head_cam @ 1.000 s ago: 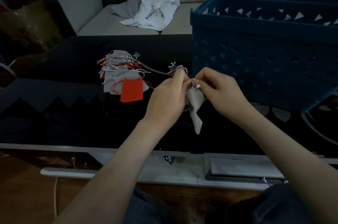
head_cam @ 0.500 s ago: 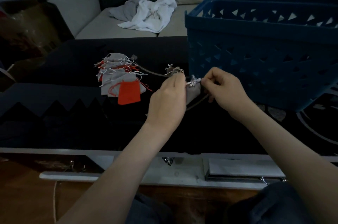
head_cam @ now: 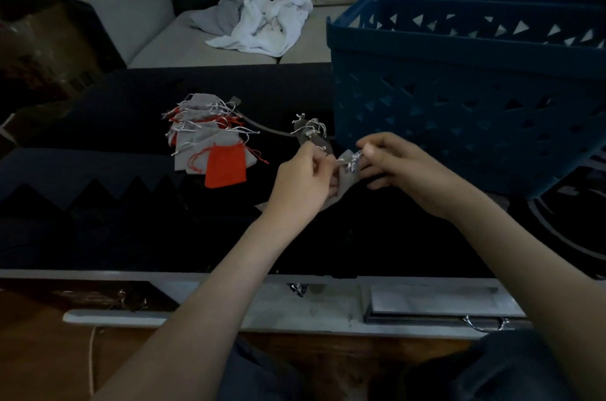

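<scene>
Left hand [head_cam: 305, 177] and right hand [head_cam: 393, 168] have pulled apart, fingers pinching the strings [head_cam: 351, 160] of the bag [head_cam: 344, 182]; it looks nearly shut.

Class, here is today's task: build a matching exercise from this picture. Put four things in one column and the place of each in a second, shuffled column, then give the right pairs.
Things
1. grey pouch
2. orange pouch
3. basket
4. white cloth

Places
A. on the sofa
B. on the table, just beyond the right hand
C. on top of the pile of pouches
D. pinched between the left hand and the right hand

Pairs: 1-D, 2-C, 3-B, 4-A
</scene>
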Action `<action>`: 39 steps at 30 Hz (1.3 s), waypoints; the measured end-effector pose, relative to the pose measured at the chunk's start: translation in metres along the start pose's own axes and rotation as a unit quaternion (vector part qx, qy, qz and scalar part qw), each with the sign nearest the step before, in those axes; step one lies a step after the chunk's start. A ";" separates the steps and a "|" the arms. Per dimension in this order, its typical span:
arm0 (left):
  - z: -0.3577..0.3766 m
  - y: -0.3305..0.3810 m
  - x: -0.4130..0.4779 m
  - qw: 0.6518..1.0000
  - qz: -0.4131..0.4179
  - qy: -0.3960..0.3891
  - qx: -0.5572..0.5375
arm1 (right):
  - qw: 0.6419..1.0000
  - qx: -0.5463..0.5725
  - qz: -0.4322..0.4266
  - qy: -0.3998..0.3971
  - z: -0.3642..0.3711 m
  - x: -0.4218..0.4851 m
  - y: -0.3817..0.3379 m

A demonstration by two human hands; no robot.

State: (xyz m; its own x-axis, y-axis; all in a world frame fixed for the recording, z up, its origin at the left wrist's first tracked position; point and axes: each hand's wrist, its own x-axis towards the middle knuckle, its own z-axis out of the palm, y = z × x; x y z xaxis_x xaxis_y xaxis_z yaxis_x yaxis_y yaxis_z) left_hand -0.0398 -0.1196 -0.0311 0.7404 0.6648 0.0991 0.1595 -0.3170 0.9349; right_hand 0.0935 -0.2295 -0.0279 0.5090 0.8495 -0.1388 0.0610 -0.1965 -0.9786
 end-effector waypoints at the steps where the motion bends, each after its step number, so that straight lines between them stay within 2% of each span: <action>1: 0.002 0.001 0.000 0.999 -0.020 -0.003 -0.034 | 1.000 -0.021 -0.002 -0.013 0.003 -0.001 0.000; 4: 0.008 0.003 0.003 0.990 -0.073 -0.046 -0.112 | 0.999 -0.038 -0.033 0.008 0.007 0.002 0.005; 7: 0.008 0.002 0.006 0.990 -0.084 -0.056 -0.100 | 0.998 -0.031 -0.008 0.055 -0.004 0.009 0.007; 8: 0.007 0.000 0.007 0.996 -0.068 -0.045 -0.046 | 0.997 -0.053 0.006 0.061 -0.007 0.010 0.008; 10: 0.001 -0.007 0.009 0.990 0.002 -0.018 0.140 | 0.987 -0.147 0.021 0.063 -0.012 0.012 0.013; 12: -0.005 -0.016 0.011 0.947 0.044 -0.006 0.319 | 0.959 -0.276 0.000 0.066 -0.012 0.014 0.021; 14: -0.010 -0.026 0.014 0.913 0.039 -0.008 0.407 | 0.925 -0.367 -0.051 0.080 -0.010 0.017 0.025; 19: -0.027 -0.040 0.023 0.846 -0.022 0.026 0.533 | 0.885 -0.421 -0.157 0.123 0.010 0.020 0.019; 23: -0.041 -0.049 0.024 0.832 -0.076 0.053 0.547 | 0.860 -0.447 -0.221 0.108 0.035 0.019 0.011; 28: -0.058 -0.056 0.025 0.858 -0.067 0.062 0.505 | 0.851 -0.450 -0.260 0.079 0.068 0.029 0.010; 33: -0.066 -0.059 0.024 0.853 -0.068 0.088 0.509 | 0.869 -0.419 -0.260 0.042 0.093 0.042 0.011; 39: -0.069 -0.060 0.025 0.857 -0.057 0.106 0.501 | 0.899 -0.391 -0.199 -0.014 0.110 0.052 0.015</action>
State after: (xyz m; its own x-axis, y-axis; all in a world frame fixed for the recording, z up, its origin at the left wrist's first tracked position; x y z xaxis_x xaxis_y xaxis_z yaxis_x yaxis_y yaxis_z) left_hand -0.0755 -0.0371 -0.0616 0.5644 0.8047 0.1843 0.7823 -0.5926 0.1918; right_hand 0.0267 -0.1342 -0.0668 0.2933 0.9382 0.1838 0.8236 -0.1503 -0.5470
